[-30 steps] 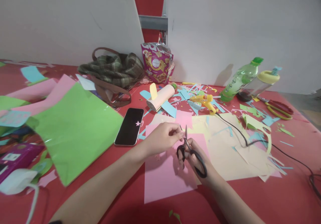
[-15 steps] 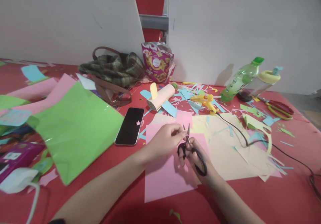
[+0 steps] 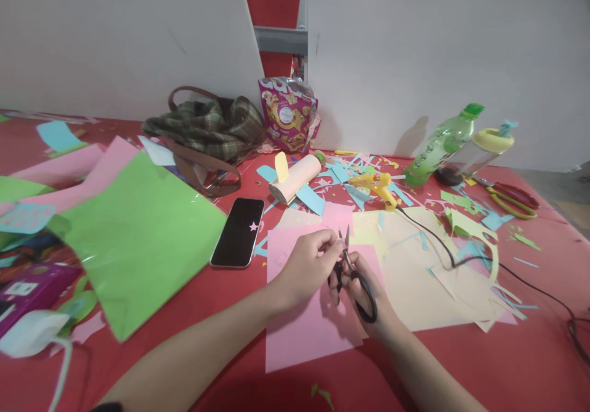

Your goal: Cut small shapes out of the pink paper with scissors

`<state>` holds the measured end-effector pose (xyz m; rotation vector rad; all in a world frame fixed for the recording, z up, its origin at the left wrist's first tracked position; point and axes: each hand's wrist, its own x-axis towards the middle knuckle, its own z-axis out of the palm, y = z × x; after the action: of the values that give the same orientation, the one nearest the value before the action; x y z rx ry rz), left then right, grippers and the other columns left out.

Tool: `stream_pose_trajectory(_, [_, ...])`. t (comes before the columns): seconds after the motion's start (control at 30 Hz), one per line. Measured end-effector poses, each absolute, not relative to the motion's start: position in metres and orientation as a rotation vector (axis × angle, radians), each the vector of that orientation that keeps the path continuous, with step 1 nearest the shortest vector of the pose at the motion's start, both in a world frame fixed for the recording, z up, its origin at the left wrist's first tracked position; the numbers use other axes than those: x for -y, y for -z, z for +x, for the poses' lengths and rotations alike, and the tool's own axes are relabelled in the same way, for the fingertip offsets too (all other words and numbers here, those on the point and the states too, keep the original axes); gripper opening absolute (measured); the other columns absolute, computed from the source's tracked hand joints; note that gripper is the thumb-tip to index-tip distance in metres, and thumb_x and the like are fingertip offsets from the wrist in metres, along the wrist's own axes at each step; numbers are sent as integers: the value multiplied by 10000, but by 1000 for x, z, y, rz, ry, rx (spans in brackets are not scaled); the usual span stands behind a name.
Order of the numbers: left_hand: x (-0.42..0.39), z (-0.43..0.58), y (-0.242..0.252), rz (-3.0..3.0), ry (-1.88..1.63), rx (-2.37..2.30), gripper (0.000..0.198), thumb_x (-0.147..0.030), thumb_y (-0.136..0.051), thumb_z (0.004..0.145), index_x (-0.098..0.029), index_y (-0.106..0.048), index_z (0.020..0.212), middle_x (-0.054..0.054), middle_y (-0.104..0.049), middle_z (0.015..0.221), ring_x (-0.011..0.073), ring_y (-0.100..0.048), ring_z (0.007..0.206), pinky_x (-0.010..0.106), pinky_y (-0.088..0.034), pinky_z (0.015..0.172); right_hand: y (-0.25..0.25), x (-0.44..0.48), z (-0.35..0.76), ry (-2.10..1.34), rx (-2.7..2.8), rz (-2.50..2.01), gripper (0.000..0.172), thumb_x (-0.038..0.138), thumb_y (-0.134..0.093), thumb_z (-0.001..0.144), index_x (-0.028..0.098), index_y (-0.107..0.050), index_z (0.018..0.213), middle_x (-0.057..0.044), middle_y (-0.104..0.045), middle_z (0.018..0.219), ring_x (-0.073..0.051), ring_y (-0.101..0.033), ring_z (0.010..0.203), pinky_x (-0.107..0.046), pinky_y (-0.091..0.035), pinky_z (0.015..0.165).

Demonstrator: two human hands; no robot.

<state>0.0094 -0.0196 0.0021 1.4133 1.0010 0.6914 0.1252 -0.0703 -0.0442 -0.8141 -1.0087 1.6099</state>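
My right hand (image 3: pixel 362 283) grips black-handled scissors (image 3: pixel 367 301), their blades pointing away from me and slightly apart. Close against the blades, my left hand (image 3: pixel 313 255) is closed in a pinch; whatever lies between its fingertips is too small or hidden to make out. Both hands are above a pink paper sheet (image 3: pixel 304 344) on the red table. To their left lies a black phone (image 3: pixel 235 233) with a small pink star (image 3: pixel 253 227) on its screen.
A yellow glue gun (image 3: pixel 375 184) trails a black cable to the right. Behind are a paper-covered roll (image 3: pixel 297 177), a snack bag (image 3: pixel 288 114), a plaid bag (image 3: pixel 212 126) and a green bottle (image 3: pixel 442 147). Green sheets (image 3: pixel 142 240) lie left, beige paper (image 3: pixel 410 283) right.
The scissor handles have shifted very slightly to the left with my right hand. My left hand stays pinched by the blades; the things on the table have not moved.
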Motion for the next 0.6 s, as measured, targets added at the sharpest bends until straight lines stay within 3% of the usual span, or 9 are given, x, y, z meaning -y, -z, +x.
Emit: stream_pose_trajectory(0.6, [27, 13, 0, 1436, -794, -1059, 277, -310, -350, 803, -175, -331, 562, -71, -408, 398, 58, -406, 332, 183, -318, 381, 42, 72, 125, -1508, 1086, -920, 273, 436, -494, 737, 228, -316, 745, 41, -406, 622, -103, -412, 511, -250, -362, 502])
